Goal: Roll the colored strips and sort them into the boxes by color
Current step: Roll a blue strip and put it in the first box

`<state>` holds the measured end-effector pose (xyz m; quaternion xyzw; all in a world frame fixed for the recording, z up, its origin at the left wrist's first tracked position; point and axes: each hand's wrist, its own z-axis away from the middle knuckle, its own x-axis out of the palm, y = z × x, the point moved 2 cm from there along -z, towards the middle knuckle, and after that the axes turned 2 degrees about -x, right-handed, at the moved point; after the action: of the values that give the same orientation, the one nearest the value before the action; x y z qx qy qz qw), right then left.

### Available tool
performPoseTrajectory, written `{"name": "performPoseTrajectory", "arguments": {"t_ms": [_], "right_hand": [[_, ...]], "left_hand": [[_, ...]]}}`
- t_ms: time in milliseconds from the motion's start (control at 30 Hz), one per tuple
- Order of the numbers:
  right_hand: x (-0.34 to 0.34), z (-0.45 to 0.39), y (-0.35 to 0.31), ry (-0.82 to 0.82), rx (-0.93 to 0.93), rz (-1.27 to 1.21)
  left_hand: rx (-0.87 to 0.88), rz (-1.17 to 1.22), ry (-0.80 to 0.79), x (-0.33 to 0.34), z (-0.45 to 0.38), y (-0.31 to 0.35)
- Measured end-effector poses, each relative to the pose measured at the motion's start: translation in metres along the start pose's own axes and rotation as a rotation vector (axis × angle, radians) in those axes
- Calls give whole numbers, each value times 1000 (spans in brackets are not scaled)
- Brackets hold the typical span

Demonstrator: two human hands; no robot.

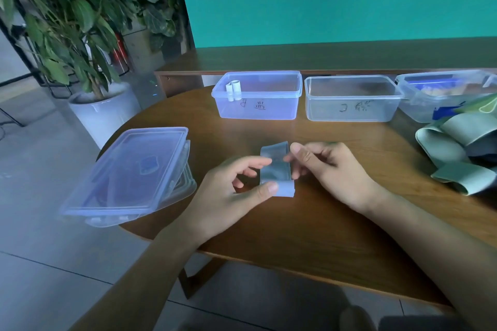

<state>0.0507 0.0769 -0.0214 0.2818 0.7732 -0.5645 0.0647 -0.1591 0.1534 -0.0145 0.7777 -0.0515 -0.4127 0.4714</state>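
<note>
A pale blue strip point(275, 166) is held just above the round wooden table point(309, 223), curled at both ends. My left hand point(236, 188) pinches its near, rolled end between thumb and fingers. My right hand point(330, 166) pinches its far right edge. Behind them stands a clear box with a blue tint point(258, 110), holding a rolled pale strip point(233, 88) against its left wall. To the right of that box is an empty clear box point(349, 113). Loose green and grey strips point(462, 156) lie heaped at the table's right edge.
A stack of clear lids point(129, 174) overhangs the table's left edge. A third box point(443, 94) with blue contents stands at the back right. A potted plant point(88, 35) stands on the floor to the left. A wooden bench runs behind the table.
</note>
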Motion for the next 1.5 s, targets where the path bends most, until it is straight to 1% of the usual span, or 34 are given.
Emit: {"name": "performPoseTrajectory", "arguments": {"t_ms": [67, 167, 200, 300, 367, 433, 500, 667, 767, 833, 933, 1033, 1133, 1267, 1333, 1400, 1500], "right_hand": [[-1, 0, 4, 52, 21, 59], [0, -7, 11, 88, 68, 295], [1, -12, 14, 88, 94, 356], [9, -27, 19, 48, 154, 437], [14, -37, 22, 5, 164, 454], [16, -43, 23, -5, 171, 400], [16, -48, 24, 24, 155, 293], [20, -59, 25, 74, 31, 30], [22, -70, 28, 148, 24, -50], [23, -78, 32, 192, 31, -67], [24, -86, 36, 231, 41, -97], [23, -90, 37, 244, 32, -54], [24, -92, 38, 246, 19, 19], [24, -94, 40, 241, 30, 70], [24, -95, 40, 239, 38, 81], [24, -98, 39, 256, 37, 86], [22, -104, 40, 302, 61, 22]], "left_hand": [[17, 16, -16, 2, 4, 2], [72, 17, -20, 1, 10, 6], [72, 38, -23, 1, 13, 7], [26, 162, -33, -2, 19, 9], [4, 159, -21, -1, 21, 10], [-7, 49, -20, 0, 22, 11], [-3, -16, -34, 1, 24, 13], [33, 46, -121, 6, 27, 18], [10, 82, -134, 9, 25, 22], [-18, 61, -132, 11, 24, 24], [-45, -67, -121, 13, 20, 26], [15, -186, -133, 16, 20, 25], [105, -175, -105, 13, 25, 25], [153, -126, -116, 8, 35, 25], [165, -108, -97, 7, 40, 27], [121, -107, -73, 7, 43, 29], [27, -154, -80, 10, 45, 30]]}}
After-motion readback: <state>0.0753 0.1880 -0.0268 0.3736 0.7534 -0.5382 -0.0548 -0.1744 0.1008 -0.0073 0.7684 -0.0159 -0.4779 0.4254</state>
